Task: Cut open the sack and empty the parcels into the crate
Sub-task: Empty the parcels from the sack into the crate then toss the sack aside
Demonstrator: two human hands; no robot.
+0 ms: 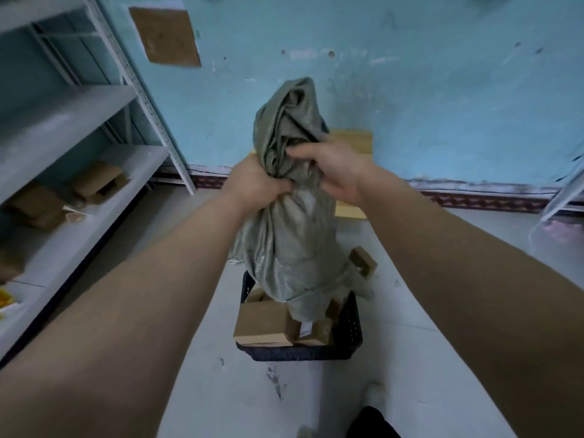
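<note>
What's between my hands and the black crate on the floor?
In the head view, only the grey-green sack: left hand and right hand hold its bunched middle, its lower end drapes onto parcels in the crate.

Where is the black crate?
The crate sits on the floor, low in the middle of the head view, right under the hanging sack, with parcels inside.
</note>
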